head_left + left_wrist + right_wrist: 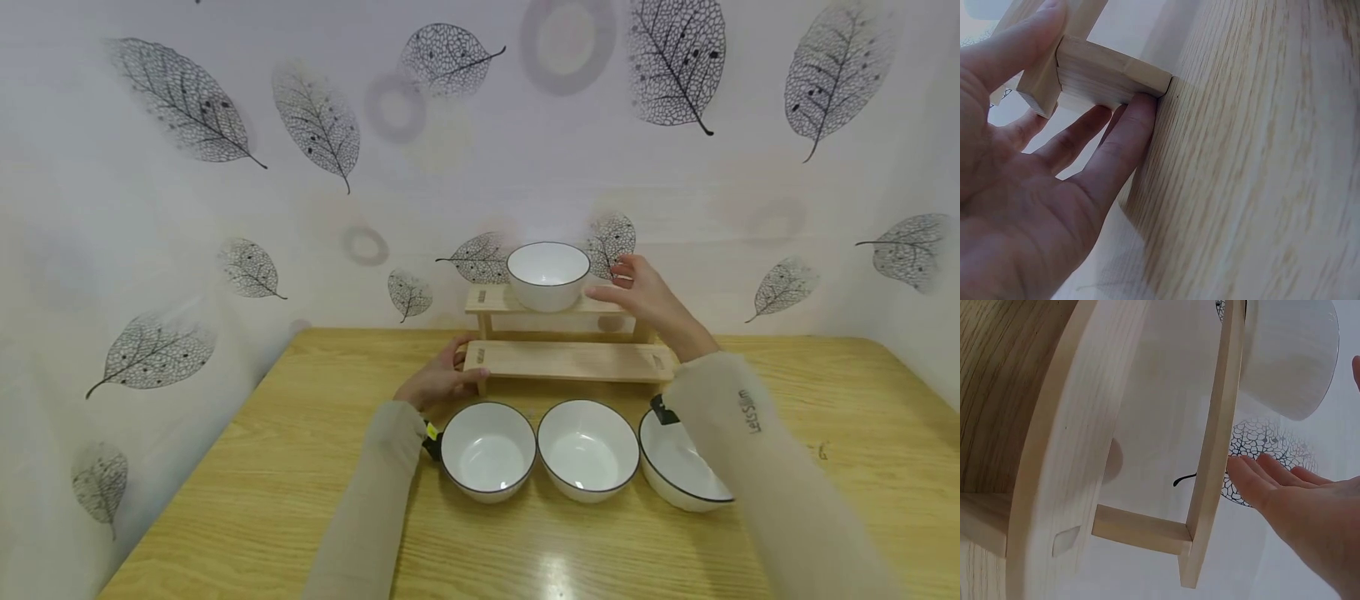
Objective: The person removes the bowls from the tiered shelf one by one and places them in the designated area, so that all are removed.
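A two-tier wooden stand (570,362) stands on the table near the wall. My left hand (437,381) grips the left end of its lower tier. In the left wrist view the thumb lies over the board while the fingers reach under to the stand's leg (1107,70). On the upper tier sits a white bowl (548,283) with a dark rim, upright. Just right of that bowl is my right hand (651,302), holding nothing, its fingers extended. The right wrist view shows a gap between those fingers (1250,481) and the bowl (1291,359).
Three more white dark-rimmed bowls stand in a row before the stand: a left one (487,454), a middle one (588,452) and a right one (684,468) partly hidden by the right sleeve (738,417). Behind the wooden table (300,467) hangs a leaf-patterned wall covering (322,225).
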`<state>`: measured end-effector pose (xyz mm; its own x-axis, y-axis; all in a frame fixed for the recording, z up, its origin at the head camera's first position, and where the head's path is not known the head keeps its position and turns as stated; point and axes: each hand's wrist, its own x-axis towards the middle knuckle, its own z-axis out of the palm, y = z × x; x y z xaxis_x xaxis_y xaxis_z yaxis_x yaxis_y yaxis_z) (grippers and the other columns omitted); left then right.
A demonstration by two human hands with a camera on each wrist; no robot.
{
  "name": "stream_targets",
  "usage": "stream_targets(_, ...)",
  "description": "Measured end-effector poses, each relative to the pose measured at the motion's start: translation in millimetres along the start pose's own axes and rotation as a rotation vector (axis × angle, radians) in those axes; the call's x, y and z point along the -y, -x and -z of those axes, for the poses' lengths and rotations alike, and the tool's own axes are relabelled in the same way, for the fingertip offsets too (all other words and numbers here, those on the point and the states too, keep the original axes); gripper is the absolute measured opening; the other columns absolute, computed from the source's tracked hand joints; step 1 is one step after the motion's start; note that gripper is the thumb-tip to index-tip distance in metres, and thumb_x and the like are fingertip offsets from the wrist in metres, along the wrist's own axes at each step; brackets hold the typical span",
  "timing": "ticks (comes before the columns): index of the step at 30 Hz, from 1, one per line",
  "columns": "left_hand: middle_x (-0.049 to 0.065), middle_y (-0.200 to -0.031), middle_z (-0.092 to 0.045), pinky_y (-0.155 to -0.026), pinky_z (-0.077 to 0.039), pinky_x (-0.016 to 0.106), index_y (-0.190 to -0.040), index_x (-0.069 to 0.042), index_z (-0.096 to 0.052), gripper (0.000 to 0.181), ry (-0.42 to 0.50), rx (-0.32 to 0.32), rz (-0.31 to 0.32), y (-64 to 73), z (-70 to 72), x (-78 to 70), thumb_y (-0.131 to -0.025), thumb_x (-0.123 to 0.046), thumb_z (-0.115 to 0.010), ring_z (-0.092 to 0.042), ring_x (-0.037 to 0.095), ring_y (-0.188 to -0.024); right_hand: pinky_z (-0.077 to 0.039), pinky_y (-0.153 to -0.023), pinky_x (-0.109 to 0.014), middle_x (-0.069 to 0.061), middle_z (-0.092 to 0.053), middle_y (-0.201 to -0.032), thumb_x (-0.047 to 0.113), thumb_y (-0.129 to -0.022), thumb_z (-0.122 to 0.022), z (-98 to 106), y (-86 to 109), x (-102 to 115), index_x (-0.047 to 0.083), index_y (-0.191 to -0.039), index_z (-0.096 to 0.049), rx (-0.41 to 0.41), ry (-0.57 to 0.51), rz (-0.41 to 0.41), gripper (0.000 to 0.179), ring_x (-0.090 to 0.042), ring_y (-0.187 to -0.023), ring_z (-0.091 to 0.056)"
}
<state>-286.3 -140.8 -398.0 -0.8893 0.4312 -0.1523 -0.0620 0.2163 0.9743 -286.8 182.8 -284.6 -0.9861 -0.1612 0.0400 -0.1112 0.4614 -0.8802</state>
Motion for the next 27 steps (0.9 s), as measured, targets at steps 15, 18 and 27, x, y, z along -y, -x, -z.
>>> stream_targets(15,0.028,-0.154,-0.035,-0.101,-0.050,0.048,-0.159,-0.007,-0.015,0.073,0.105,-0.014,0.023,-2.4,-3.2,-1.6,-0.101,0.001,-0.059,-0.048,0.041,-0.132,-0.024,-0.120,-0.048,-0.025,-0.013,-0.165,0.019,-0.093,-0.073,-24,-17.8,3,0.000,-0.160,0.007,0.002,-0.167,0.040,0.106,-0.039,-0.150,-0.019)
stream_targets(18,0.028,-0.154,-0.035,-0.101,-0.050,0.047,-0.159,-0.008,-0.015,0.074,0.094,-0.016,0.019,-2.7,-2.1,-1.3,-0.101,0.000,-0.060,-0.048,0.040,-0.131,-0.024,-0.120,-0.047,-0.026,-0.012,-0.165,0.016,-0.092,-0.075,-27,-21.6,4,0.000,-0.159,0.008,0.012,-0.186,0.051,0.108,-0.039,-0.150,-0.019)
stream_targets(27,0.027,-0.152,-0.037,-0.100,-0.051,0.045,-0.159,-0.008,-0.017,0.072,0.118,-0.012,0.022,-2.6,-1.9,0.4,-0.101,0.002,-0.059,-0.050,0.038,-0.128,-0.024,-0.120,-0.046,-0.028,-0.024,-0.157,0.007,-0.086,-0.080,-41,-31.1,9,-0.001,-0.157,0.001,-0.005,-0.233,0.100,0.109,-0.039,-0.144,-0.028)
